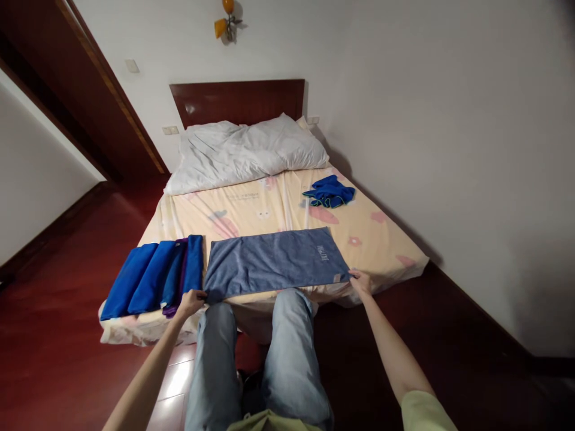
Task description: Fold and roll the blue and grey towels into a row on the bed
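Observation:
A grey-blue towel lies spread flat across the near part of the bed, with pale lettering at its right end and a small label near the front right corner. My left hand pinches its front left corner. At the front right corner my right hand has closed its fingers on the same towel. Just left of it sit several folded blue towels side by side, with a purple towel among them. A crumpled blue cloth with a green edge rests farther back on the right.
The bed has a yellow patterned sheet and a wooden headboard. A white quilt is bunched at its head. My knees touch or nearly touch the front edge. A white wall stands on the right, a dark door back left.

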The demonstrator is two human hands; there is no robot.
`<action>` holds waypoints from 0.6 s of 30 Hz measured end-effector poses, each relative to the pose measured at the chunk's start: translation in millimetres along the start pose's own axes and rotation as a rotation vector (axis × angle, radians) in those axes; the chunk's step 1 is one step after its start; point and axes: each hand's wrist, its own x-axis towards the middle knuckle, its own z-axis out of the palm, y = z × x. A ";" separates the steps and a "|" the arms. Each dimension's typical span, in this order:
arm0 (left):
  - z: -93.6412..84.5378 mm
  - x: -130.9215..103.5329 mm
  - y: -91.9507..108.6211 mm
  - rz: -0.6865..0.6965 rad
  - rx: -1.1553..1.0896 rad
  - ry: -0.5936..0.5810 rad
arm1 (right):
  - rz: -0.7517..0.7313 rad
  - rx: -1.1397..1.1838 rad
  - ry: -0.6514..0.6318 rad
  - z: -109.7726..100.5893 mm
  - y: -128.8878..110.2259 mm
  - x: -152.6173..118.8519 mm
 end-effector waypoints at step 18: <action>-46.4 198.3 24.3 0.173 0.044 0.165 | -0.235 -0.120 -0.098 115.6 -36.5 154.7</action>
